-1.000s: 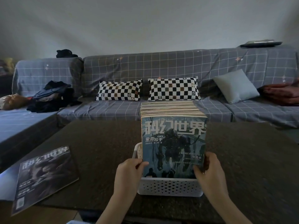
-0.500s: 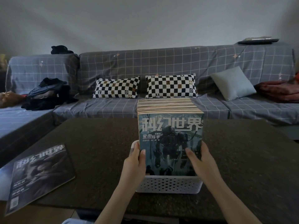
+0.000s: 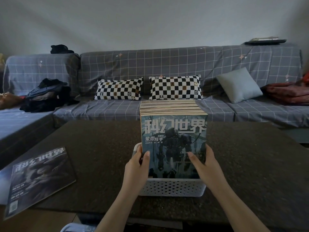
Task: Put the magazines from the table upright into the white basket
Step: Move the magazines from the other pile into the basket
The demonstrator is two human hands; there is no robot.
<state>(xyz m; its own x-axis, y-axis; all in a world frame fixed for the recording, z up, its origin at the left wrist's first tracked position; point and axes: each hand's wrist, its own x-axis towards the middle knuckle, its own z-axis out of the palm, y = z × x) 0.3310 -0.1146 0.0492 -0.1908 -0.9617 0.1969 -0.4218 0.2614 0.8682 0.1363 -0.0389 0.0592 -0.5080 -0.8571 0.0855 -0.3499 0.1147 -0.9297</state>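
White basket (image 3: 172, 188) sits near the front edge of the dark table (image 3: 250, 164); everything placed relative to it. Basket packed with magazines (image 3: 168, 106) standing upright, top edges forming a tight row running back from its front wall. Front magazine (image 3: 173, 143) upright just behind that wall, blue-grey cover with a robot figure facing the camera.

Left hand (image 3: 136, 169) at the basket's left front corner, thumb on the cover, fingers wrapped behind the magazine's left edge — closed on it. Right hand (image 3: 206, 164) at the right front corner, thumb flat on the cover, fingers around the right edge, gripping likewise.

One loose magazine (image 3: 39, 178) lies flat, well left of the basket, overhanging the table's left corner. Grey checked sofa (image 3: 167, 64) beyond the basket.
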